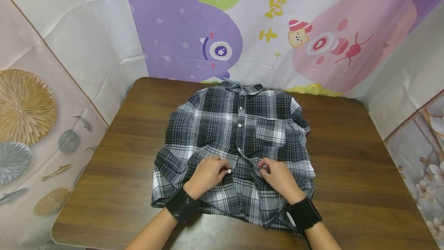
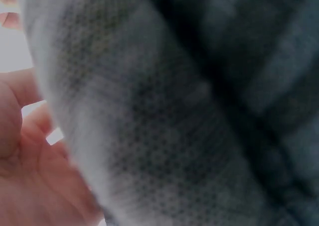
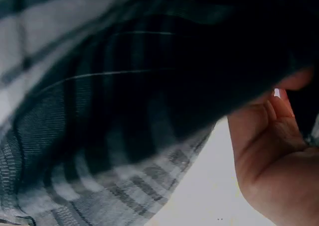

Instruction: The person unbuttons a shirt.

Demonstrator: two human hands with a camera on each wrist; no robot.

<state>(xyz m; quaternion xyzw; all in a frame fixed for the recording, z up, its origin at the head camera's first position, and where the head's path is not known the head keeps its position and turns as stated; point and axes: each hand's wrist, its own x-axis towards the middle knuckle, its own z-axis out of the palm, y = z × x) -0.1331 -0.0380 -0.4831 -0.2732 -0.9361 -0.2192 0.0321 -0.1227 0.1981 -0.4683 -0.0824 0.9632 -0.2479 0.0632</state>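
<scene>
A short-sleeved plaid shirt [image 1: 211, 126] in black, grey and white lies front up, its collar [image 1: 243, 89] toward the far edge. Its upper placket is closed, and below the chest the two front edges spread apart. My left hand [image 1: 208, 174] pinches one front edge beside a white button [image 1: 229, 171]. Opposite it, my right hand [image 1: 279, 178] grips the other front edge between thumb and fingers. Cloth fills most of the left wrist view, hiding the left fingertips. In the right wrist view, a raised dark fold covers the right fingertips.
Beneath the shirt is a brown wooden table [image 1: 347, 165] with rounded corners. A cartoon-printed cloth [image 1: 263, 30] hangs along its far edge, with pale curtains at both sides. Black bands [image 1: 181, 205] wrap both wrists.
</scene>
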